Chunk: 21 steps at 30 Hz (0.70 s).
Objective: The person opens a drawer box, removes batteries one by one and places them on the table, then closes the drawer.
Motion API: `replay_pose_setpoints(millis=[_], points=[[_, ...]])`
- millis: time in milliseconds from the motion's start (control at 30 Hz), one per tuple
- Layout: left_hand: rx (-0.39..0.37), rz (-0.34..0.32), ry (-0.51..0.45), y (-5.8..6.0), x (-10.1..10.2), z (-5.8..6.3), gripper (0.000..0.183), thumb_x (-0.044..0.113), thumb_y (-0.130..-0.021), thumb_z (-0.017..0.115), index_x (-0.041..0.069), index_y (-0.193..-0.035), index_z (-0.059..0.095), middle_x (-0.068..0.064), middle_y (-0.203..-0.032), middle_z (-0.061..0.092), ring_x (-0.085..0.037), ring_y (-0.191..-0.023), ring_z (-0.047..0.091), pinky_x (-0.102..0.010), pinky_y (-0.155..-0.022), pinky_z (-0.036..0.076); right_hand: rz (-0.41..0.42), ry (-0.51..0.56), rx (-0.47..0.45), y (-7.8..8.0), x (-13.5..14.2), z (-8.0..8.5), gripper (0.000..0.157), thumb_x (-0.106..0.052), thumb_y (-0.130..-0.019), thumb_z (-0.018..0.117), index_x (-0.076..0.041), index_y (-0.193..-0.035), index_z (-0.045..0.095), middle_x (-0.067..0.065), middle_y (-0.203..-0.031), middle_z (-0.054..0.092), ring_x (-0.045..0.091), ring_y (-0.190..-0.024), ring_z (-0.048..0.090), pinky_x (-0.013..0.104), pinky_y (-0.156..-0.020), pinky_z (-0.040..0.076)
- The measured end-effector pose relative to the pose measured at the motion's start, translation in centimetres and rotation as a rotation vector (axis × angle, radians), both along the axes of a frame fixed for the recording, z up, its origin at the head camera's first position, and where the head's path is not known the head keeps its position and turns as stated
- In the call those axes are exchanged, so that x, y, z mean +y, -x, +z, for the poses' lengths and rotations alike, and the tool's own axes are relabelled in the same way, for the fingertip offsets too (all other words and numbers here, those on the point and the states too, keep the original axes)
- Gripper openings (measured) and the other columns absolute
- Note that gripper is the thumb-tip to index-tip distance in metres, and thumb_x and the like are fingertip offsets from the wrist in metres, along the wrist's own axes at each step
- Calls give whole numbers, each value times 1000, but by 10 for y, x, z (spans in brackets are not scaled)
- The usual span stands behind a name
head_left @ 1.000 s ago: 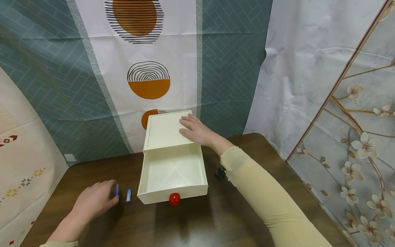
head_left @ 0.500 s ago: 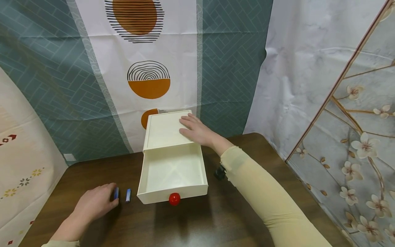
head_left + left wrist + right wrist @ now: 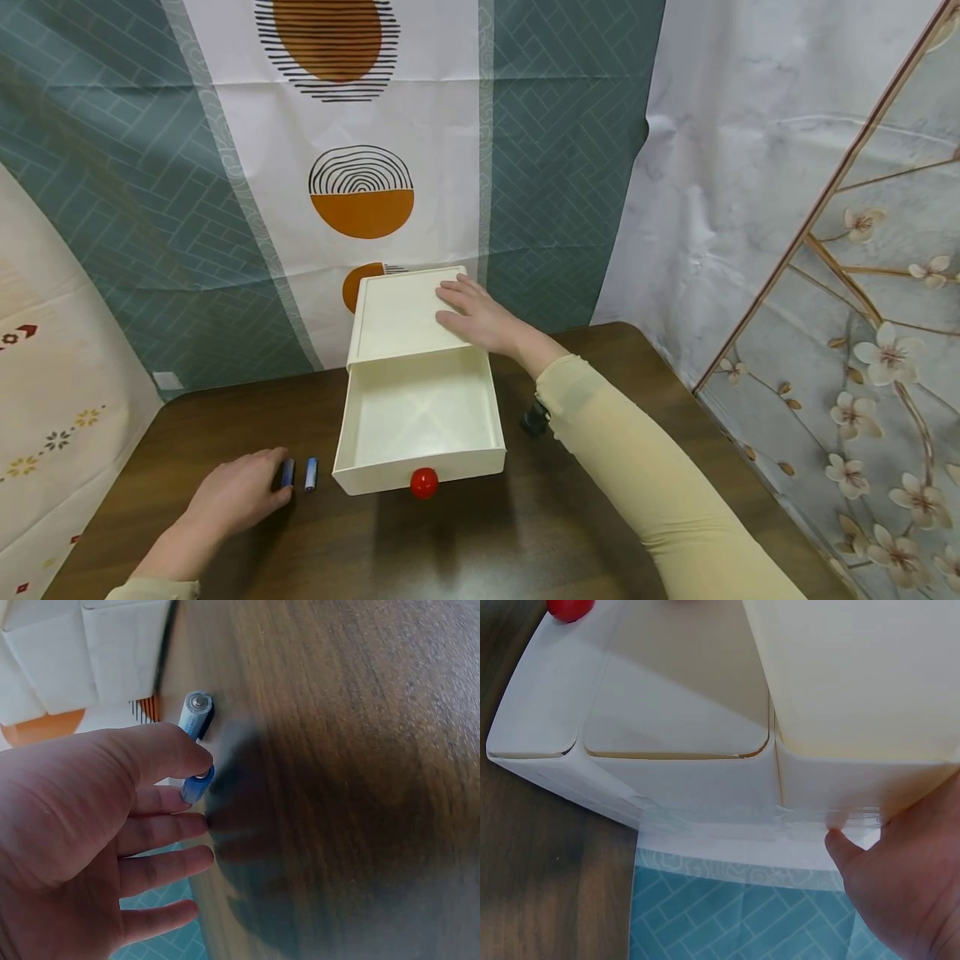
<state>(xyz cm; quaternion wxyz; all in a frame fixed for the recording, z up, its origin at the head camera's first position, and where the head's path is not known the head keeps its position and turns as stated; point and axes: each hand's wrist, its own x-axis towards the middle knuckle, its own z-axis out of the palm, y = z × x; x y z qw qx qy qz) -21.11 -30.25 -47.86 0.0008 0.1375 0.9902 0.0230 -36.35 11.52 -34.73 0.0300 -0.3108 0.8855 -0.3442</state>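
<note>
My left hand [image 3: 238, 493] is low over the table at the left, pinching a blue battery [image 3: 196, 786] between thumb and index finger; the other fingers are held apart from it. A second blue-and-silver battery [image 3: 311, 474] is on the table just right of that hand. To the right of the batteries stands a cream drawer box [image 3: 408, 317]. Its drawer [image 3: 420, 421] is pulled out, shows a bare floor inside, and has a red round knob [image 3: 424, 483]. My right hand [image 3: 480, 317] rests on the right edge of the box top, fingers extended.
A dark wooden table [image 3: 442, 550] carries everything. Patterned curtain cloth [image 3: 558, 167] hangs close behind the box, and a flowered sheet [image 3: 847, 375] runs along the right side. Part of a black device [image 3: 535, 418] shows under the right wrist.
My left hand and the battery in it have shifted slightly to the right, closer to the second battery. The right hand and the drawer box stay as they were.
</note>
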Motion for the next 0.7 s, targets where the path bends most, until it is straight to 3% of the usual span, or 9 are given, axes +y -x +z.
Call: replay_pose_setpoints(millis=[167, 700], points=[[4, 0, -1, 1, 1, -1, 51, 22, -89, 88, -9, -125, 68, -24, -119, 74, -44, -102, 74, -65, -81, 59, 1, -1, 4, 0, 0, 1, 64, -43, -118, 44, -11, -173, 34, 2, -182, 23, 17, -170, -3, 46, -135, 8], [51, -29, -29, 5, 5, -1, 50, 18, -87, 90, -4, -127, 70, -19, -119, 75, -36, -98, 74, -62, -79, 59, 4, -6, 8, 2, 0, -1, 66, -45, -118, 44, -11, -173, 35, 2, -182, 23, 16, -170, -3, 46, -135, 8]])
